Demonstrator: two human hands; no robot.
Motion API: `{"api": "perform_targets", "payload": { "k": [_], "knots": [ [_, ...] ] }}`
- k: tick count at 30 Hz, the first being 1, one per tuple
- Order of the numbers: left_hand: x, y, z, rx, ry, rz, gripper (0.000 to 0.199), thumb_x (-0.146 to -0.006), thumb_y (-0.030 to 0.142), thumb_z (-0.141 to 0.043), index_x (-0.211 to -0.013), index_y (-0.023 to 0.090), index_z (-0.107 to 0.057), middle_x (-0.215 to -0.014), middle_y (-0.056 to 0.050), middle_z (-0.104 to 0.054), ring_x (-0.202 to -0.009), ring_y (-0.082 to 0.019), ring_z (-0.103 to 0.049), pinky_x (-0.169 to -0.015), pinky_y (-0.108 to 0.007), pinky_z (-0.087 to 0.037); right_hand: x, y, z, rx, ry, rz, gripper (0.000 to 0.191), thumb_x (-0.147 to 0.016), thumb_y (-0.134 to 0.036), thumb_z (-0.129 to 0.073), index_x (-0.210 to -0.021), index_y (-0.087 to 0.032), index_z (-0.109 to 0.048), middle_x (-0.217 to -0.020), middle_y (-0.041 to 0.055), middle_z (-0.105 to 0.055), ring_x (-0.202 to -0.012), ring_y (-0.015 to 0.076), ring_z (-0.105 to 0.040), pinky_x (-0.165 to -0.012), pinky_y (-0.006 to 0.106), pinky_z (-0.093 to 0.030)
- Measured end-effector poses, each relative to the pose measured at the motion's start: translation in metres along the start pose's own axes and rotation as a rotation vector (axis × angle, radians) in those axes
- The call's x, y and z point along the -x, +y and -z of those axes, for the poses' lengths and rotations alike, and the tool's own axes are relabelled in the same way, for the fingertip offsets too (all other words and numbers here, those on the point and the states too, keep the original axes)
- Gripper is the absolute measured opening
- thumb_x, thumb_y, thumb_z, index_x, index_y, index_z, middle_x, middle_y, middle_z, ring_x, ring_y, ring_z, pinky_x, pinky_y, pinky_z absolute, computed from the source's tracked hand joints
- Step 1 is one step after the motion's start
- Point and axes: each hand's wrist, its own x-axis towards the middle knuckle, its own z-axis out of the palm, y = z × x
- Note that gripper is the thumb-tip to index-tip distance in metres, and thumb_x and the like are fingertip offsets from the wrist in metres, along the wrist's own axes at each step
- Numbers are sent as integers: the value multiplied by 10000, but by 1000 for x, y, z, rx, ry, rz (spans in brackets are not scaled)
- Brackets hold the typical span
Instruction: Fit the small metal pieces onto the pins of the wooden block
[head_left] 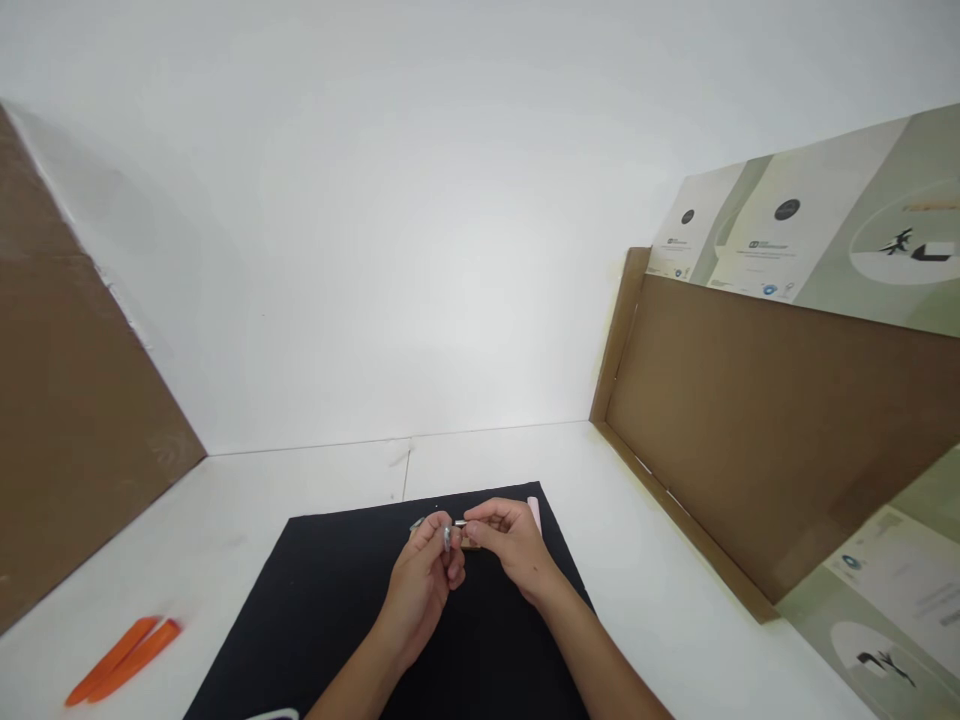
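My left hand (420, 585) is closed around a small silver metal part (448, 538), pinching it upright between thumb and fingers. My right hand (510, 545) comes in from the right, its fingertips pinching a small tan piece (470, 543) against the silver part. The hands nearly touch, and they hide most of both pieces, so I cannot tell their exact shape. Both hands are held over a black mat (390, 610). A thin metal tip (416, 524) shows beyond my left fingers. A pink strip (534, 513) lies at the mat's far edge, just beyond my right fingers.
Two orange plastic pry tools (124, 660) lie on the white table (300, 480) at the left of the mat. Brown cardboard panels (757, 430) stand along both sides. Printed pale green sheets (802, 220) lean at the right. A white item (274, 714) shows at the bottom edge.
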Motion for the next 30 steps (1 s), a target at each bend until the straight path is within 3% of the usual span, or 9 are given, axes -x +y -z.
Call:
{"api": "perform_targets", "payload": {
  "k": [6,14,20,25,30],
  "knots": [
    [0,-1,1,-2,-9,3,275,-746,305,-730,-775,196,-479,-629,67,-488,-486,-60,-400,-479,-213,-294,3,-3,2,3,-115,5,216,-671,-332,-830,-782,-167,-745,-791,66,-758,-780,211,-715,-774,341,-530],
    [0,-4,2,6,0,9,286,-730,321,-755,-766,189,-504,-644,63,-485,-485,-56,-407,-479,-214,-300,7,-4,-1,-60,-282,-28,250,-680,-375,-816,-787,-168,-726,-684,29,-708,-623,202,-681,-642,366,-556],
    [0,-5,2,4,-7,20,286,-729,337,-759,-761,189,-516,-594,72,-431,-481,-61,-388,-473,-211,-287,5,-1,-2,-36,-225,21,207,-694,-355,-808,-776,-184,-725,-689,20,-696,-592,208,-677,-577,353,-555],
    [2,-3,0,-12,-22,5,271,-754,347,-739,-768,183,-524,-657,46,-512,-491,-63,-399,-484,-219,-291,1,0,0,4,-71,91,156,-681,-286,-827,-746,-184,-728,-696,26,-726,-680,188,-695,-667,302,-538],
    [4,0,-4,-35,-12,-38,272,-786,381,-714,-753,171,-544,-705,22,-537,-514,-70,-411,-498,-234,-307,0,2,2,-23,-17,53,175,-653,-276,-846,-754,-187,-734,-690,24,-731,-701,202,-708,-708,327,-552]
  ]
}}
